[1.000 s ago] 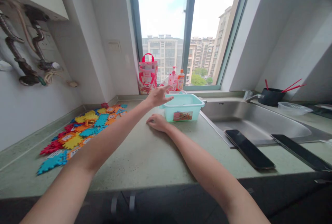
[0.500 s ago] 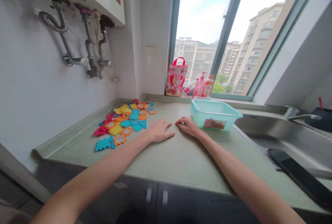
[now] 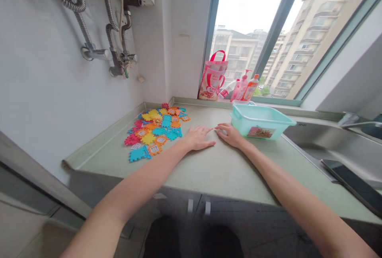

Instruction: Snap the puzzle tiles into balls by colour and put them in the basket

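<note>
My left hand (image 3: 198,137) lies flat on the pale green countertop (image 3: 209,166), its fingers stretched out and its thumb apart. Just right of it, my right hand (image 3: 231,135) rests on the counter with loosely bent fingers apart and nothing in them. The fingertips of both hands point toward each other with a small gap between. Left of my left hand lies a loose heap of toothed interlocking tiles in blue (image 3: 139,153), orange (image 3: 154,149), yellow (image 3: 148,138) and red (image 3: 131,140). Close behind my right hand stands a mint plastic basin (image 3: 283,130) with a picture label.
A steel sink (image 3: 310,138) is on the right, with a black phone-like slab (image 3: 355,186) across its near edge. Pink bottles (image 3: 241,88) and a red-handled bag (image 3: 213,81) stand by the window. Pipes (image 3: 112,19) hang on the left wall.
The view has tilted down and shifted left, so everything appears farther right. The fingers of my right hand look a little straighter. The tiles and basin have stayed in place.
</note>
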Motion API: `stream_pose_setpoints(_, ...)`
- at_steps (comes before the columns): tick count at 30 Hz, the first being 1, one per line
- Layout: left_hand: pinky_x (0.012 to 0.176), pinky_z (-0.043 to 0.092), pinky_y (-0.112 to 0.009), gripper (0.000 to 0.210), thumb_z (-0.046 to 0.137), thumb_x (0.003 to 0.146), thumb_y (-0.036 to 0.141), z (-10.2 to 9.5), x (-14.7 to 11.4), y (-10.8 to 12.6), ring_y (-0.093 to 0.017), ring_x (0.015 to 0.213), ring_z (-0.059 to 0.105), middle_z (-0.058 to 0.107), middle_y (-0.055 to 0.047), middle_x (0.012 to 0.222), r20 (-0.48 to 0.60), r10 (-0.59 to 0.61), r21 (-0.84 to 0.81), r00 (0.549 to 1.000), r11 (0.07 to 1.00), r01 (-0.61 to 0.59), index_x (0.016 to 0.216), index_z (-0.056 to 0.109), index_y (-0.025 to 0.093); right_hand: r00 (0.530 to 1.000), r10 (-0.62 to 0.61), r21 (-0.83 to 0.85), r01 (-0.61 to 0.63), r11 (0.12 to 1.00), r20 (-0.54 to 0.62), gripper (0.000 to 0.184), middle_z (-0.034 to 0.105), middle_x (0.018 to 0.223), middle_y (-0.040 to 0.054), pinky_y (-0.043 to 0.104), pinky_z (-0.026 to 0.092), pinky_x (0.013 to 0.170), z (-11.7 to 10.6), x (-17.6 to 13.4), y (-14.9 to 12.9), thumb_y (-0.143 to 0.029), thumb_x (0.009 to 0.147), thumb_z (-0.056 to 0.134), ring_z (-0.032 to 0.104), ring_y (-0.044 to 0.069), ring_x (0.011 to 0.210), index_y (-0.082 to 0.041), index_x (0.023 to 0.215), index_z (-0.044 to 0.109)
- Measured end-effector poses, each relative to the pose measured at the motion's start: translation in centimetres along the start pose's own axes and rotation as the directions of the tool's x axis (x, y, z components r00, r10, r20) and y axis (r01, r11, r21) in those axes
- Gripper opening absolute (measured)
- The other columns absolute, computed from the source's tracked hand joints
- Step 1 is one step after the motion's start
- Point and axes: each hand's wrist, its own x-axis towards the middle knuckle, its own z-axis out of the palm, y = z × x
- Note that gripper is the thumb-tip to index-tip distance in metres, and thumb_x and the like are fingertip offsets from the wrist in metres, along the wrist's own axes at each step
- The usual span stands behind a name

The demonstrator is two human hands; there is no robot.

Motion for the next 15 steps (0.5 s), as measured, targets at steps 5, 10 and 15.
stream_pose_setpoints(5,0.129,0.005,-0.070,0.078,0.038,0.103,0.076,-3.1,-1.8,1.7,-0.032,0.161,0.029,0.033,-0.011,0.174,-0.089,0.141,-0.047,0.986,0.988,-0.145,0.170,0.023,0.038,0.995,0.075,-0.083,-0.070,0.994,0.061,0.049,0.057,0.156,0.0173,0.054,0.040,0.123,-0.2,-0.4,-0.9,-0.049,0.106,0.052,0.054,0.036,0.145,-0.024,0.146,0.067)
stream_pose_setpoints(10,0.131,0.000,-0.065,0.094,0.032,0.092,0.093,-5.9,-7.8,2.7,-0.034,0.167,0.007,0.021,-0.006,0.179,-0.184,0.118,-0.364,0.976,0.914,-0.179,0.169,0.027,0.041,0.960,0.193,-0.164,-0.161,0.973,0.202,0.095,0.003,0.180,0.0161,0.073,0.013,0.126,-0.6,-1.2,-2.5,-0.077,0.096,0.056,0.004,0.046,0.164,-0.032,0.172,0.023)
stream_pose_setpoints(15,0.129,0.023,-0.063,0.117,0.007,0.069,0.110,-6.1,-16.6,1.5,-0.034,0.164,0.020,0.036,-0.001,0.173,-0.530,-0.326,-0.843,0.783,0.304,-0.444,0.161,0.044,0.047,0.945,0.206,-0.140,-0.175,0.975,0.252,0.098,-0.001,0.179,0.0175,0.075,0.012,0.125,-0.8,-1.8,-3.7,-0.084,0.095,0.049,0.001,0.045,0.164,-0.032,0.173,0.018)
